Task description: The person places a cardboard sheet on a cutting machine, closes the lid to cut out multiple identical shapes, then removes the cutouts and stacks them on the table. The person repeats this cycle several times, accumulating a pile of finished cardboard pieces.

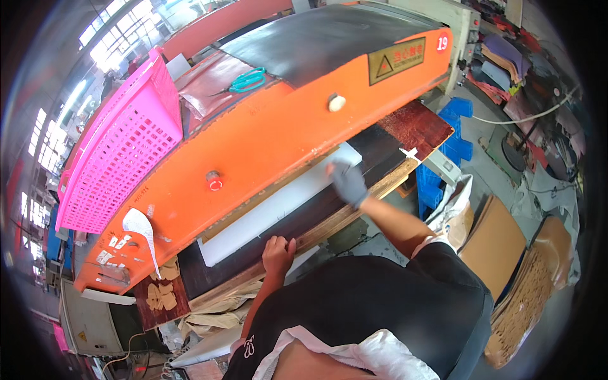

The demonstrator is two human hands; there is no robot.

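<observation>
A long white board (278, 206) lies at a slant on the dark work table (206, 278), along the front of an orange machine beam (266, 139). My right hand (348, 182), in a grey glove with bare fingertips showing, is over the board's right end. Its fingers are blurred, and whether they grip anything is unclear. My bare left hand (278, 255) rests at the table's near edge, beside the board's lower side. Its fingers are loosely bent, the thumb side apart, with nothing visible in them. A strip of tan material (269, 194) shows between board and beam.
A pink plastic basket (126, 142) and teal-handled scissors (247, 80) sit on the machine. Tan scraps (161, 296) lie at the table's left end. A red button (215, 182) and a pale knob (336, 103) project from the beam. Tan sheets (493, 240) and a blue plastic rack (433, 187) stand right.
</observation>
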